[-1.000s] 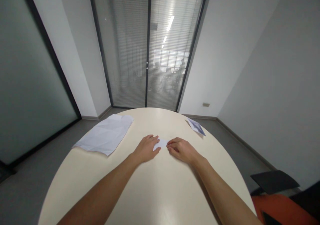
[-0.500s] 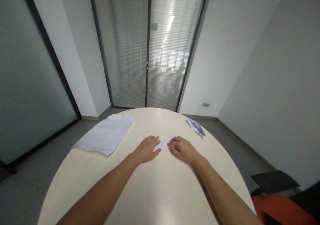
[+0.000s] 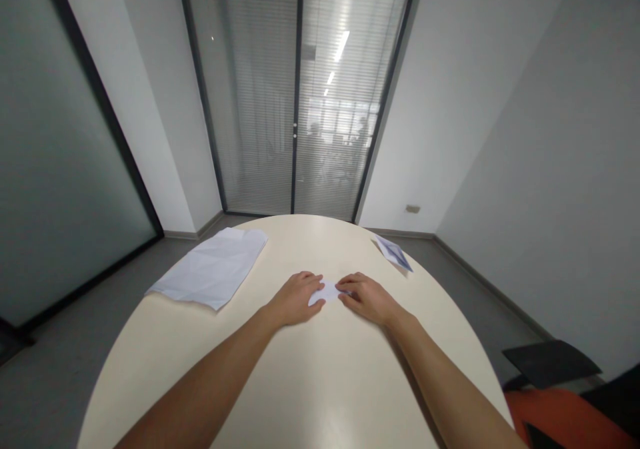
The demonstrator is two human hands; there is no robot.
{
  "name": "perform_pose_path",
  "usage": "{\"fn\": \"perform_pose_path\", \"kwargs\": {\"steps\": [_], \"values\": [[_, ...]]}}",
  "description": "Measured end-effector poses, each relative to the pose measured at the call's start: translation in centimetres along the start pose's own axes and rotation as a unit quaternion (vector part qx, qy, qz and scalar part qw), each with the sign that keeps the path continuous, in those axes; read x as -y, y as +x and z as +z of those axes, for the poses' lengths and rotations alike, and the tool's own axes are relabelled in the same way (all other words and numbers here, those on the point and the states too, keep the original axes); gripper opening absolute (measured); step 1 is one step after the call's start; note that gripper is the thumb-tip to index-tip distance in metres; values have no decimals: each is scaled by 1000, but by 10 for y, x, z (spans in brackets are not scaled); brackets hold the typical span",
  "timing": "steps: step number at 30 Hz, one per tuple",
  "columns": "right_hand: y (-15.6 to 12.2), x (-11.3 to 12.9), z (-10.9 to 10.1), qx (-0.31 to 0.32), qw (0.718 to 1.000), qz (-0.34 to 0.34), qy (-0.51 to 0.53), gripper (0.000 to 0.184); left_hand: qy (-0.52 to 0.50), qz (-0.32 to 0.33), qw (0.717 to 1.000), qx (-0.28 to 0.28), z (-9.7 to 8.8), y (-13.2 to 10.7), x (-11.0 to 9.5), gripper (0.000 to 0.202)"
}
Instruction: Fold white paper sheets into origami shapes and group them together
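Note:
A small piece of folded white paper (image 3: 327, 292) lies on the table between my two hands, its ends covered by my fingers. My left hand (image 3: 299, 298) holds the left end of the paper, with the thumb at its near edge and the fingers over its far side. From the other side, my right hand (image 3: 367, 297) grips the right end between thumb and bent fingers. How the paper is folded under the fingertips is too small to make out.
The round cream table (image 3: 280, 396) carries a large creased white sheet (image 3: 215, 269) at left. A folded paper piece (image 3: 394, 253) with a bluish side rests near the right edge. An orange and black chair (image 3: 565, 409) stands at lower right. A glass partition (image 3: 295, 102) is beyond.
My left hand and the small paper have shifted very slightly to the right. My right hand's fingers have moved a little at the paper's end. The other papers stay put.

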State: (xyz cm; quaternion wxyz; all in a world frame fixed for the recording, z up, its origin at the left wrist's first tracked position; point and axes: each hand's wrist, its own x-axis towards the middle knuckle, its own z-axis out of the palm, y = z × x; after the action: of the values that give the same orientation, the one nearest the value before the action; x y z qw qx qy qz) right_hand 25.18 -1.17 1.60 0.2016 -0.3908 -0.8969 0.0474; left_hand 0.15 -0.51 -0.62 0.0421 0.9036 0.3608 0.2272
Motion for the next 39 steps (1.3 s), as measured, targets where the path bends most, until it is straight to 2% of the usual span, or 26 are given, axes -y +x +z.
{"fn": "perform_pose_path", "kwargs": {"steps": [9,19,29,34,39], "values": [[-2,-5,0,-3,999,33,-1,25,32,-45,998,-34,-4,-1,-3,30],[-2,-6,-3,-12,999,45,3,27,21,-65,996,-54,-5,2,-3,23],[-4,-17,0,-48,996,71,17,32,-52,-58,991,-111,-3,3,-1,19],[-3,-15,-1,-78,992,99,11,31,-86,-89,985,-122,-7,3,-3,16],[-3,-13,-2,-91,989,114,4,32,-50,-143,980,-126,-9,4,-5,14]]}}
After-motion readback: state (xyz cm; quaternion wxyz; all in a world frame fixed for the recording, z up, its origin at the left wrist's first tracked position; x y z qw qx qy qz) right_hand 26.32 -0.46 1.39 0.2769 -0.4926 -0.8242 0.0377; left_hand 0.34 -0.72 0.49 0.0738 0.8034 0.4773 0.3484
